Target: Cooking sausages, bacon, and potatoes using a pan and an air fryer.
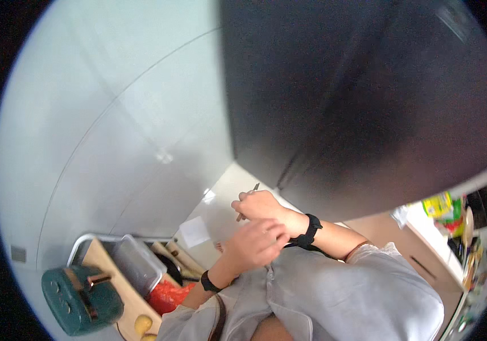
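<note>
My right hand (257, 205) is closed around a thin brown stick-like thing (256, 186), whose ends stick out above and below the fingers. Its exact kind cannot be told. Just nearer to my body, my left hand (255, 244) hovers close to the right wrist with its fingers a little apart and nothing seen in it. Both hands are over a white surface (226, 187). A white square sheet (194, 231) lies there, left of the hands. Black bands circle both wrists.
A dark panel (354, 106) looms at upper right, beside a pale wall (119, 106). At lower left are a clear plastic bin (139, 264), a red plastic bag (168, 296), a dark green appliance (79, 298) and yellow round items (143, 325). Bright packets (437, 205) crowd a right-hand counter.
</note>
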The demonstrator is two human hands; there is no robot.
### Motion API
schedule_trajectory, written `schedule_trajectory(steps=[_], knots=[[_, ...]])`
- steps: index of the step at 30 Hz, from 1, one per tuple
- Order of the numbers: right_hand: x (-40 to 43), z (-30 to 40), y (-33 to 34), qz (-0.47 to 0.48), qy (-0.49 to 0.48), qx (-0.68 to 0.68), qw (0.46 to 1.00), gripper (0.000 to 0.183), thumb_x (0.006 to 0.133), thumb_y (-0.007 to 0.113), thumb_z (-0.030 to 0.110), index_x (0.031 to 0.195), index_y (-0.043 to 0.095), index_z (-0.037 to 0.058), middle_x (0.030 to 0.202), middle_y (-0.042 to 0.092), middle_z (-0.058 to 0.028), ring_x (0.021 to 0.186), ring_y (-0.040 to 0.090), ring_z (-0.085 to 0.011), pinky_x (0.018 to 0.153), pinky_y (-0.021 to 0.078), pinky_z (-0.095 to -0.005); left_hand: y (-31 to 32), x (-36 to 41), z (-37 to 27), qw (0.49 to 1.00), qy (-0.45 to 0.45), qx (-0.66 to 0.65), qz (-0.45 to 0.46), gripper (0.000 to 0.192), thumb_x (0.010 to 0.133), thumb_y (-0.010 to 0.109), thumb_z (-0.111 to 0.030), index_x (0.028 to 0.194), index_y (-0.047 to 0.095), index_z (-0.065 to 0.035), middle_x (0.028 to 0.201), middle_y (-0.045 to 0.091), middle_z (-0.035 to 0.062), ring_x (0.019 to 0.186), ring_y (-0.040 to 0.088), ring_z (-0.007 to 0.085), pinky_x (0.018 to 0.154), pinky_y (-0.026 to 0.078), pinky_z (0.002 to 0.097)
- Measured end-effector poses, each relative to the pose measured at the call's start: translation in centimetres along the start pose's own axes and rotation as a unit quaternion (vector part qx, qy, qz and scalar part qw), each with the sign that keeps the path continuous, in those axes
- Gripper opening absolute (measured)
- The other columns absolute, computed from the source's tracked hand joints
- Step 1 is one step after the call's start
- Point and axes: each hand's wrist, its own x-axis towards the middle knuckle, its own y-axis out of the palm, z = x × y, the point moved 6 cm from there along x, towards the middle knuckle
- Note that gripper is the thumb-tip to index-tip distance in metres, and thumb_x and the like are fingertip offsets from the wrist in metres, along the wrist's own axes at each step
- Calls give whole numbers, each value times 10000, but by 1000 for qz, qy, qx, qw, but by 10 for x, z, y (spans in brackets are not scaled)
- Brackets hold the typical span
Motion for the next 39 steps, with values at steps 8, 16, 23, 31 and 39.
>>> schedule_trajectory(steps=[8,16,23,31,39], knots=[[-273,-80,-18,-127,258,-33,957,184,737,629,245,670,652,75,607,631,-124,589,654,-298,479,496,-404,154,50,-163,954,192,-211,93,233,697,696,-150,923,647,-121,1050,605,73,970,599,272,746,499,370],[-513,-91,-19,-183,529,-5,829,97,743,610,174,774,676,110,717,649,-98,643,656,-280,536,515,-379,245,92,-336,774,414,-417,237,150,726,696,-154,854,650,-88,992,615,56,977,600,236,760,504,365],[-674,-81,-27,-316,675,-50,665,185,763,616,197,918,611,95,766,633,-70,711,647,-259,558,516,-364,389,115,-409,692,235,-457,507,135,827,612,-138,844,617,-4,897,634,159,824,613,329,723,492,391],[-777,-134,-33,-429,619,-20,657,162,837,601,236,928,595,102,748,583,-79,690,612,-267,572,484,-368,547,106,-517,610,367,-395,581,354,861,577,-225,1137,547,-7,1120,593,209,965,597,358,777,474,425],[-991,-103,-45,-530,710,-200,419,123,811,646,148,906,618,75,957,599,-122,842,605,-318,652,502,-377,633,158,-645,482,159,-570,646,346,966,474,-235,1225,498,-8,1000,627,79,939,607,153,766,487,282]])
